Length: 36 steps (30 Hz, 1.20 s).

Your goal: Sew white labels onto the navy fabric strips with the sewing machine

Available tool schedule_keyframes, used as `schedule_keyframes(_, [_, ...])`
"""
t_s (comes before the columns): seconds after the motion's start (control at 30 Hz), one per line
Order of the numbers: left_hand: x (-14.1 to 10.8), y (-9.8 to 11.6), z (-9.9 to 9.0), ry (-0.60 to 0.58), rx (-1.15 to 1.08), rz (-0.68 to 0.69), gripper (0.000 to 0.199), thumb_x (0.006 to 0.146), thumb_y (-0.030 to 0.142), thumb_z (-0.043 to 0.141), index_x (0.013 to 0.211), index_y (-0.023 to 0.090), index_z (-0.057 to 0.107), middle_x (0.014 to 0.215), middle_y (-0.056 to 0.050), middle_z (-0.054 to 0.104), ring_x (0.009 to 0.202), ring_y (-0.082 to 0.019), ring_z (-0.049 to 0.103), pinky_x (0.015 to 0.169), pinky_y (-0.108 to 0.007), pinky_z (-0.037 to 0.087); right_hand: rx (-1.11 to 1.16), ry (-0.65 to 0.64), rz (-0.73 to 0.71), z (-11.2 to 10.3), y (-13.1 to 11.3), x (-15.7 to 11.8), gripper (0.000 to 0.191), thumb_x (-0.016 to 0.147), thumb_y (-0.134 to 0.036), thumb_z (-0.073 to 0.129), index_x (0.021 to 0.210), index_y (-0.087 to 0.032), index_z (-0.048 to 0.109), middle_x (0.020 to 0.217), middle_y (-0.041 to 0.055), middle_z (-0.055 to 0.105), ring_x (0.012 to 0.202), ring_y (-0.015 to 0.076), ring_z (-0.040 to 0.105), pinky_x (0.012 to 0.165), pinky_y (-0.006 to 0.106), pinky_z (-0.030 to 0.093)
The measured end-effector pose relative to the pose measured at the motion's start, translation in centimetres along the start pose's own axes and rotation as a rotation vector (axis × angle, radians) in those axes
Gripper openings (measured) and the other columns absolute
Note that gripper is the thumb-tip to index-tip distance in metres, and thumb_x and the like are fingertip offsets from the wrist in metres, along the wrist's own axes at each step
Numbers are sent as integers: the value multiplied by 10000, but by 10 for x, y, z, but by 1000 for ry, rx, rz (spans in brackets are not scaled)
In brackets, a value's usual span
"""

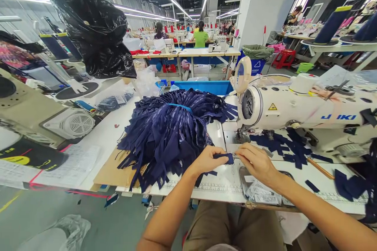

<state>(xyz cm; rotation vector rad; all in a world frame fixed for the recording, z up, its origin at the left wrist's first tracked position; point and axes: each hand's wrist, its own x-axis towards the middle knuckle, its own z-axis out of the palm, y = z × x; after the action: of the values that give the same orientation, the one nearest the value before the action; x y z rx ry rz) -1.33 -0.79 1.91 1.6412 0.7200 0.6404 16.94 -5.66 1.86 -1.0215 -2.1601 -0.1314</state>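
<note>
My left hand (209, 160) pinches a small navy fabric strip (227, 159) above the table's front part. Close beside its right end is my right hand (255, 161), fingers pressed together; whatever they hold is too small to make out. Just behind both hands stands the needle area of a white sewing machine (306, 108). To the left lies a big bundle of navy fabric strips (173, 133), bound with a blue band (179, 106). A metal tray (244, 182) with white printed labels (262, 193) sits below my right hand.
Navy scraps (297, 147) and an orange-brown stick (321, 168) lie right of the hands. Cardboard (113, 172) is under the bundle. A black plastic bag (91, 27) hangs at left, near another machine (44, 113). A blue bin (203, 86) stands behind. People work farther back.
</note>
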Motion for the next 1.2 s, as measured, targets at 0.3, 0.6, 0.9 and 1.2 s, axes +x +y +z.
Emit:
schedule_keyframes(0.3, [0, -6, 2, -12, 24, 32, 175, 685, 229, 490, 546, 123, 490, 520, 48, 394, 524, -64, 345, 510, -199, 272, -327, -130, -296, 5, 0, 18, 276, 856, -55, 307, 763, -155, 547, 691, 55, 538, 545, 137, 416, 523, 294, 309])
schedule_keyframes(0.6, [0, -9, 2, 42, 91, -2, 195, 687, 220, 493, 518, 126, 476, 498, 47, 385, 505, -64, 338, 490, -203, 261, 19, -9, -10, -2, -4, 9, 166, 835, -49, 353, 804, -178, 454, 779, 57, 518, 651, 133, 489, 533, 255, 384])
schedule_keyframes(0.9, [0, -8, 5, 34, 68, 32, 201, 695, 245, 495, 536, 125, 475, 519, 45, 395, 530, -67, 348, 509, -202, 275, -224, -83, -115, 3, -4, 11, 189, 868, -103, 377, 965, -159, 530, 836, 73, 582, 616, 131, 491, 540, 276, 371])
schedule_keyframes(1.2, [1, -11, 4, 30, 54, 20, 168, 633, 212, 498, 495, 128, 454, 482, 54, 366, 482, -53, 314, 463, -187, 248, -285, -89, -306, 6, -7, 20, 231, 826, -41, 342, 708, -170, 493, 677, 43, 512, 576, 141, 445, 520, 289, 305])
